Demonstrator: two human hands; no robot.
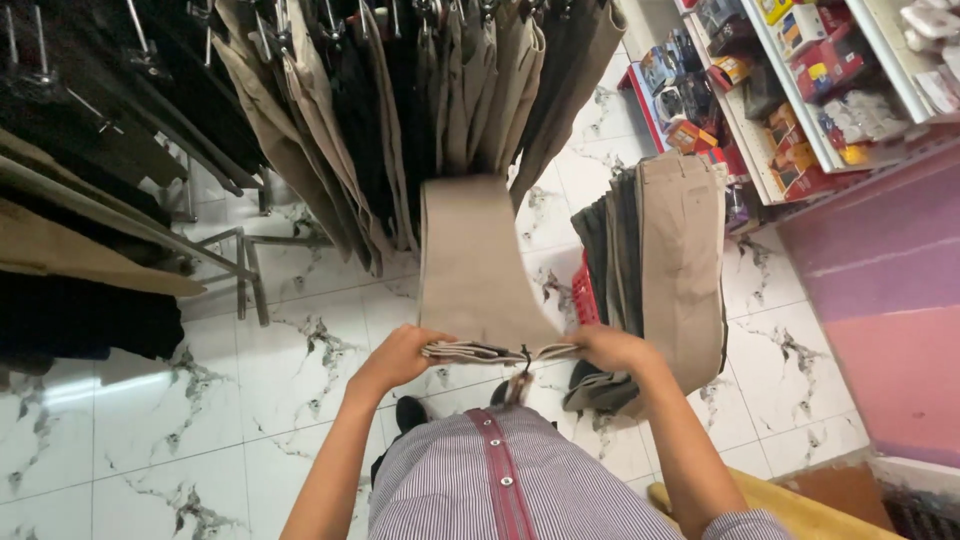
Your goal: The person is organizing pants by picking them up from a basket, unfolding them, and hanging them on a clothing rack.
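A rack of hanging trousers [330, 110] fills twelve o'clock above the marble floor [200, 400]. A stack of folded trousers [670, 260] sits on a red crate [585, 295] at three o'clock. At centre, beige trousers [475, 265] hang from a hanger; the left hand [400, 357] and right hand [612, 350] have their fingers closed on its ends.

A clothing shop: rows of trousers [400, 110] hang on racks [215, 250] over a marble-patterned tile floor [140, 400], beside wall shelves [800, 110] stacked with boxed goods [815, 60].
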